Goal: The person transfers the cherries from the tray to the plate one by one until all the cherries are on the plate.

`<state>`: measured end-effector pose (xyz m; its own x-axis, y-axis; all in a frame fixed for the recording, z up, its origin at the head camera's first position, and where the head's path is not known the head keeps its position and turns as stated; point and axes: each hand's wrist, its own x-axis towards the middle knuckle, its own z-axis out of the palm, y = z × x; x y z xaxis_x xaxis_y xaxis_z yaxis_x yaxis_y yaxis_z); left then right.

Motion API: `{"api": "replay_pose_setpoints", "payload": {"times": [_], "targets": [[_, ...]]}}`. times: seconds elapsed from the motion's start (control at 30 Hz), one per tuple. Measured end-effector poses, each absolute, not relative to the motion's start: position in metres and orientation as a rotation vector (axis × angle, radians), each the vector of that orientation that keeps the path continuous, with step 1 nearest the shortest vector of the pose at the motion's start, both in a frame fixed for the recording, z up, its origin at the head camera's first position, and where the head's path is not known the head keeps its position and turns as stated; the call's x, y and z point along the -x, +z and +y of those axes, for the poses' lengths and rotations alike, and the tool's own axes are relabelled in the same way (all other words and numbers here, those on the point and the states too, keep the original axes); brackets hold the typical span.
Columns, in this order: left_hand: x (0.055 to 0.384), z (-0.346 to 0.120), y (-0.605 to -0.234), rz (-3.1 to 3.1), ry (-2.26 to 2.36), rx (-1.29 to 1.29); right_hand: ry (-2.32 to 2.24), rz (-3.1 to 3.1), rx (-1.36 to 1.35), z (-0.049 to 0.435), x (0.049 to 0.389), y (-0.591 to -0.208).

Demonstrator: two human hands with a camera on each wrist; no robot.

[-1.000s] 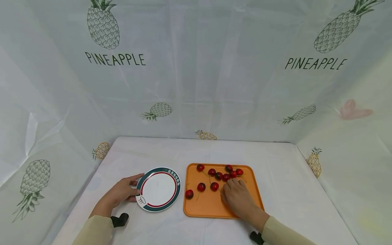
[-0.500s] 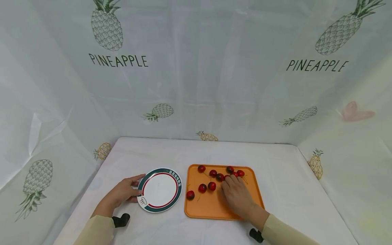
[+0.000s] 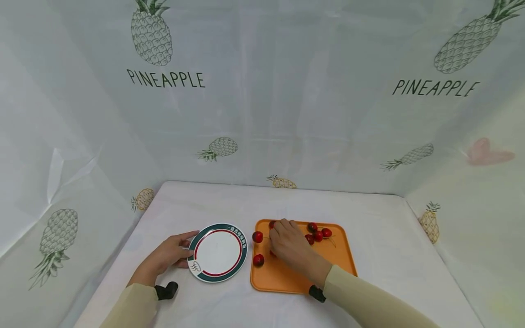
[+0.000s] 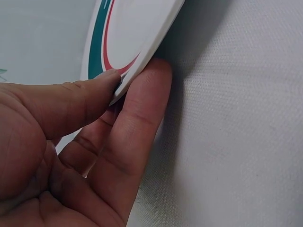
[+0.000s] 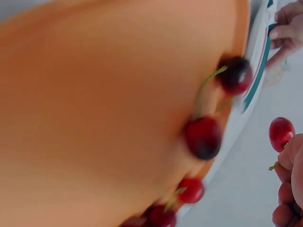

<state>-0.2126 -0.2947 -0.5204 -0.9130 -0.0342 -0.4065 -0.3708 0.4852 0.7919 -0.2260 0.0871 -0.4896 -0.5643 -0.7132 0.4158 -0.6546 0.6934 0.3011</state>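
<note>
My left hand [image 3: 168, 253] grips the near-left rim of a white plate [image 3: 217, 253] with a green band and a red ring. In the left wrist view the thumb [image 4: 90, 101] lies over the rim and a finger supports it from below. Over the left part of an orange tray [image 3: 283, 280], my right hand [image 3: 289, 241] pinches a red cherry [image 5: 281, 134] by its green stem. That cherry [image 3: 257, 237] hangs near the tray's left edge. Several other cherries [image 3: 318, 236] lie on the tray; the right hand hides some.
A white cloth [image 3: 221, 202] covers the table. The plate stands just left of the tray, with a narrow gap between them. Behind and at both sides hangs a pale curtain [image 3: 279, 109] printed with pineapples.
My right hand has moved left across the tray, away from the cherry cluster, bringing a cherry with it. The left hand keeps its grip on the plate. The head view has shifted slightly.
</note>
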Motion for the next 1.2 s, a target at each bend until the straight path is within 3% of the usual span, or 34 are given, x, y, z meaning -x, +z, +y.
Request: {"api": "replay_pose_setpoints", "payload": {"times": [0.5, 1.2], "targets": [[0.214, -0.294, -0.522, 2.369, 1.439, 0.348, -0.285, -2.472, -1.196, -0.015, 0.232, -0.493], [0.213, -0.296, -0.518, 2.338, 1.472, 0.338, -0.396, -2.525, -1.287, -0.068, 0.232, -0.528]]}}
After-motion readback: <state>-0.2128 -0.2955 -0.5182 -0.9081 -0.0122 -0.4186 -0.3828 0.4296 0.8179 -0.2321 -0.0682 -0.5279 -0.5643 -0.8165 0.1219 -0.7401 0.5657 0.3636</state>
